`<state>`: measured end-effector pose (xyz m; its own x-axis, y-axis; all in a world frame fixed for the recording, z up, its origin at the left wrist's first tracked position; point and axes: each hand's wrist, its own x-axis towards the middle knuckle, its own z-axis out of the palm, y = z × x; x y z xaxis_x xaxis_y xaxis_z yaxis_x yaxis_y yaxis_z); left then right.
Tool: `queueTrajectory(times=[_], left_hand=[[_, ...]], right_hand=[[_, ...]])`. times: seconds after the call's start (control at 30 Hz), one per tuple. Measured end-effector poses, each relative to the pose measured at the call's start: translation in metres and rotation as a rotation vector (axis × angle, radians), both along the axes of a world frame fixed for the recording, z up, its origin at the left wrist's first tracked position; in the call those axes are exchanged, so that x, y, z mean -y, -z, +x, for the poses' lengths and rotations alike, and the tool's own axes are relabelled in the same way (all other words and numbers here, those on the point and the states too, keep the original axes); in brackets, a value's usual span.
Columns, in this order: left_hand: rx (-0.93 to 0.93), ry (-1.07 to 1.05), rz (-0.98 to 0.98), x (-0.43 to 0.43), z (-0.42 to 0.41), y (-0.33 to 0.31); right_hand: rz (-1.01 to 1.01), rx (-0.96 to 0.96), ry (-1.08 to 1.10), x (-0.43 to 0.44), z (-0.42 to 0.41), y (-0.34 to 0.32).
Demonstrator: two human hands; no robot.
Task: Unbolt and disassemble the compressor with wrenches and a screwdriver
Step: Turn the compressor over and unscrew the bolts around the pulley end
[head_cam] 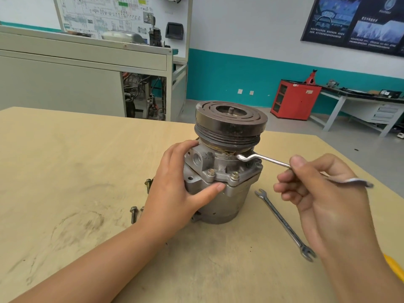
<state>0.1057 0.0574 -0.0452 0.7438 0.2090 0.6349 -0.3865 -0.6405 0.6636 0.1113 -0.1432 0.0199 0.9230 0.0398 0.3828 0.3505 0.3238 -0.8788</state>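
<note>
Nearest to us is our right hand (323, 193), fingers curled, thumb and forefinger pinching the shank of a slim, chromed ring wrench (269, 159) with cranked ends. The hand sits to the right of the compressor (220, 171), a squat cylinder of dull grey cast aluminium. The compressor stands on end near the middle of the pale, scuffed plywood table (65, 171). The wrench's far head is tucked into the narrow gap beneath the dark, grooved steel pulley (230, 123) that crowns the compressor. We judge the cranked shape is what lets it reach in there, though we cannot tell whether it sits on a fastener.

Our left hand (175, 189) wraps the compressor's left side, fingers curled behind the ported head, thumb pressed on the flange seam at the front. We take this for a bracing grip, so the body does not turn under the wrench's pull. Just above the thumb two hex-headed flange bolts (211, 172) are in place, so the housing is not yet split.

On the table left of the compressor, partly behind our wrist, lie loose bolts (133, 214), dark and greasy, probably set aside out of the way. To the right of the compressor a long, bright open-ended spanner (284, 224) lies flat within easy reach. Farther right, at the frame's edge, a yellow handle (395, 272) pokes in, possibly the screwdriver.
</note>
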Motion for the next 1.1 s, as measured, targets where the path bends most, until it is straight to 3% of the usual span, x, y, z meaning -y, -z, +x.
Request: queueTrajectory(times=[0.13,0.27,0.6,0.9,0.97,1.1], left_hand=[[0.019,-0.073,-0.032,0.013,-0.002,0.000],[0.004,-0.126,-0.030,0.019,-0.004,-0.001],[-0.016,-0.154,-0.033,0.021,-0.007,-0.003],[-0.014,-0.150,-0.031,0.021,-0.007,-0.001],[-0.014,-0.151,-0.020,0.021,-0.006,-0.001],[-0.020,-0.136,-0.019,0.020,-0.006,0.000]], right_hand=[[-0.208,0.310,0.284,-0.010,-0.026,0.019],[-0.339,0.518,0.389,-0.015,-0.032,0.033],[-0.690,0.641,0.483,-0.017,-0.038,0.028],[-0.086,-0.136,0.036,0.011,-0.012,0.013],[-0.022,-0.223,-0.023,0.015,0.001,0.013],[0.036,-0.292,0.057,0.007,0.033,0.016]])
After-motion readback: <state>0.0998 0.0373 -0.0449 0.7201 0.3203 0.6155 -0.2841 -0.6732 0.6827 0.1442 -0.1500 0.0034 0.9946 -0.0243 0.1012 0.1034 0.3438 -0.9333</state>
